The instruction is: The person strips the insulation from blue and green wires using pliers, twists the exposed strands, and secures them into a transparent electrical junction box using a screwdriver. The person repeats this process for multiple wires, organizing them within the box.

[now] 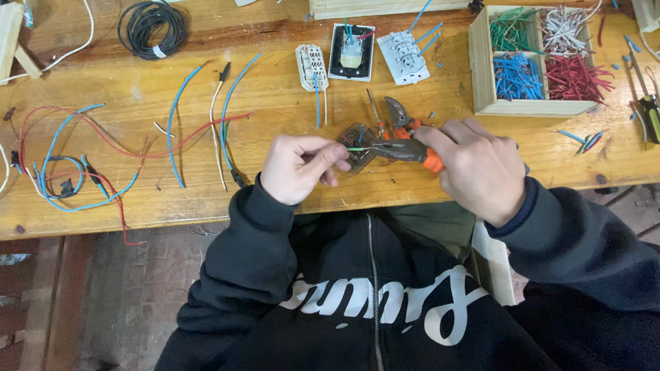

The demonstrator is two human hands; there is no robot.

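Stripping step, looks like: left hand [297,167] pinches a short green wire [357,148], right hand [474,165] grips orange-handled pliers [405,150] on it, just below the wall switches [352,51]. Next needs a steady pull.

The left hand [297,168] pinches a short green wire [357,148] into orange-handled pliers [405,150] gripped by the right hand [478,168] above the wooden surface [275,103].

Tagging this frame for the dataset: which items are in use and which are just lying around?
In use:
left hand pinching a short green wire
right hand gripping orange-handled pliers, their tip at the wire

Lying about:
wooden box of sorted wire pieces
three switch modules
black cable coil
loose blue, red and white wires
second orange-handled cutter on the wooden bench
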